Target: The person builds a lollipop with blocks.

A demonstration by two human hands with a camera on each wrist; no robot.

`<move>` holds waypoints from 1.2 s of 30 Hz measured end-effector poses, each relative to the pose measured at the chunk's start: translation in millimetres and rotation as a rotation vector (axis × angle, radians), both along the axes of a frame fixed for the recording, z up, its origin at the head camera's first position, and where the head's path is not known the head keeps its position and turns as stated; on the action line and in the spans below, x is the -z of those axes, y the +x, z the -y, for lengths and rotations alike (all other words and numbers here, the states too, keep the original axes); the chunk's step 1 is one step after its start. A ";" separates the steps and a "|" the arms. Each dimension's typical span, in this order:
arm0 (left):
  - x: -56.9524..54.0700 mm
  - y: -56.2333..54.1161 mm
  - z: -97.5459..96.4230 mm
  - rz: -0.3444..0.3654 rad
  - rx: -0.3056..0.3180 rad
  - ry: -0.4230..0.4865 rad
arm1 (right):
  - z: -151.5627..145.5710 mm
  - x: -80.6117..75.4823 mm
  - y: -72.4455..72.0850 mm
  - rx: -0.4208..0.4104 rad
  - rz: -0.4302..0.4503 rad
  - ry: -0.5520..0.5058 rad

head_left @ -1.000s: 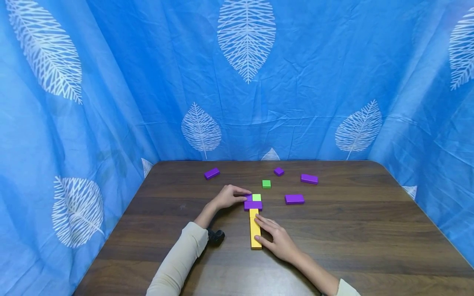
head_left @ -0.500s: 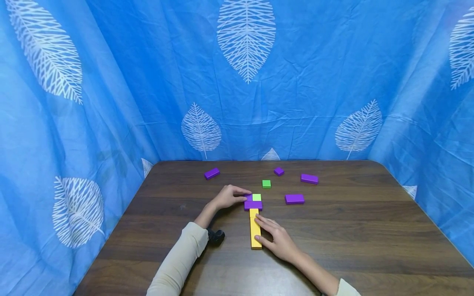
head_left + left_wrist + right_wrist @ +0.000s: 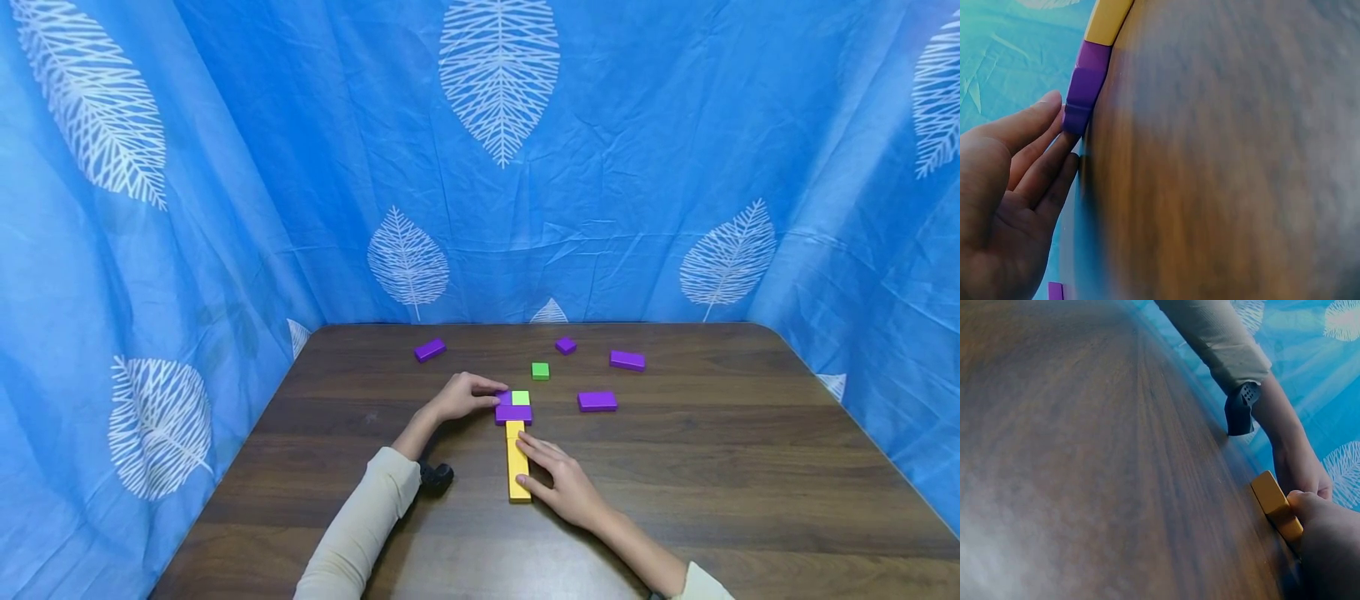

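Left hand [image 3: 462, 396] is holding its index finger and thumb out spread, with the tips touching the small purple block [image 3: 506, 399] at its far and left sides. Reading it as steadying, not a closed pinch. Light green block [image 3: 521, 397] is sitting just right of that block. Purple crossbar block [image 3: 513, 414] is lying flat on the near side of both, touching them.

Right hand [image 3: 558, 479] is resting with fingers spread, index and thumb touching the long yellow block [image 3: 517, 462] from the right. Small yellow block [image 3: 514, 429] is sitting just beyond the right fingertips, between the long yellow and the crossbar.

Step in hand, my judgement: seating and squaring the small purple piece in the row, with the right hand bracing the stem. Next move is probably calling for light inward pressure on the left, right side kept firm, then a release that isn't dragging the small piece out of line.

Loose pieces are lying beyond the grips: green block [image 3: 540, 372] ahead of the left fingertips and a little right, wide purple block [image 3: 597, 402] farther right. Left wrist view is blurring the tabletop; contact force I can't tell.
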State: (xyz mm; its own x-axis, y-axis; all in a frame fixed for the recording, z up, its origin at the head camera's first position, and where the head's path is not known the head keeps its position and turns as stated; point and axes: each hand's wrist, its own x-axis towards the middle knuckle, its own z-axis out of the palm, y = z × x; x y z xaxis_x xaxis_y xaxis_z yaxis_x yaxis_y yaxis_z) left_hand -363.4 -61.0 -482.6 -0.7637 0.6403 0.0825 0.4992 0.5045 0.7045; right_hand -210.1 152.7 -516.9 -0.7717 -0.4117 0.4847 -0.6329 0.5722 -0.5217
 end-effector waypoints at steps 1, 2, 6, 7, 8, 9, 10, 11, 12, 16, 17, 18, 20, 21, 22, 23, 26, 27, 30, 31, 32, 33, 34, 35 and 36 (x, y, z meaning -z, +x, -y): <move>-0.6 0.2 0.3 0.000 0.001 0.002 | 0.0 -0.1 0.1 0.001 0.001 0.002; -1.0 0.4 0.8 0.000 0.001 0.001 | 0.0 -0.3 0.2 0.001 0.001 0.002; -2.8 1.2 4.8 -0.010 -0.005 0.007 | 0.4 -0.2 0.5 0.000 0.002 0.001; -3.4 1.2 6.4 -0.011 -0.009 0.010 | 0.5 -0.5 0.6 -0.002 0.003 0.000; -3.7 0.7 8.3 -0.011 -0.018 0.010 | 0.7 -0.2 0.6 -0.003 0.004 -0.001; -4.3 0.3 10.2 -0.011 -0.029 0.011 | 0.9 0.1 0.6 -0.005 0.004 -0.001; -5.0 -0.3 12.4 -0.012 -0.041 0.013 | 1.0 0.3 0.7 -0.006 0.005 -0.001; -5.5 -1.3 14.6 -0.013 -0.057 0.013 | 1.1 0.4 0.8 -0.008 0.005 -0.001; -6.2 -2.5 16.9 -0.019 -0.074 0.016 | 1.2 0.5 0.8 -0.010 0.004 -0.002; -9.4 -9.7 26.0 -0.069 -0.155 0.073 | 0.7 0.2 1.5 -0.007 -0.001 -0.007; -9.9 -12.5 28.2 -0.088 -0.180 0.098 | 0.4 -0.2 1.6 -0.006 -0.001 -0.009; -10.5 -15.3 30.5 -0.105 -0.206 0.130 | 0.2 -0.6 1.8 -0.005 0.000 -0.011; -11.5 -21.2 35.1 -0.139 -0.262 0.188 | -0.4 -1.5 2.0 -0.004 0.005 -0.014; -11.8 -23.9 37.6 -0.151 -0.292 0.212 | -0.5 -1.7 2.1 -0.004 0.006 -0.015; -12.3 -26.8 39.8 -0.159 -0.319 0.237 | -0.7 -2.3 2.1 -0.005 0.009 -0.016; -12.9 -29.4 42.0 -0.170 -0.343 0.261 | -0.9 -2.5 2.1 -0.005 0.009 -0.014; -14.9 -35.7 48.6 -0.197 -0.422 0.299 | -1.3 -3.0 2.0 -0.005 0.010 -0.015; -15.4 -37.7 50.8 -0.210 -0.450 0.307 | -1.4 -3.1 2.0 -0.005 0.008 -0.017; -15.5 -42.5 57.4 -0.241 -0.535 0.318 | -1.3 -2.9 1.6 -0.005 0.001 -0.015; -14.8 -44.0 59.5 -0.245 -0.565 0.317 | -1.1 -2.7 1.5 -0.005 -0.002 -0.014; -13.8 -45.2 61.5 -0.244 -0.592 0.312 | -0.9 -2.3 1.4 -0.004 -0.006 -0.011; -12.8 -46.0 63.5 -0.239 -0.612 0.310 | -0.8 -2.1 1.4 -0.004 -0.008 -0.009; -11.7 -46.7 65.2 -0.226 -0.635 0.308 | -0.6 -1.9 1.3 -0.004 -0.009 -0.006; -10.4 -47.3 66.7 -0.216 -0.655 0.302 | -0.4 -1.8 1.2 -0.004 -0.009 -0.004; -9.1 -48.0 67.9 -0.206 -0.668 0.300 | -0.5 -1.8 1.2 -0.005 -0.008 -0.004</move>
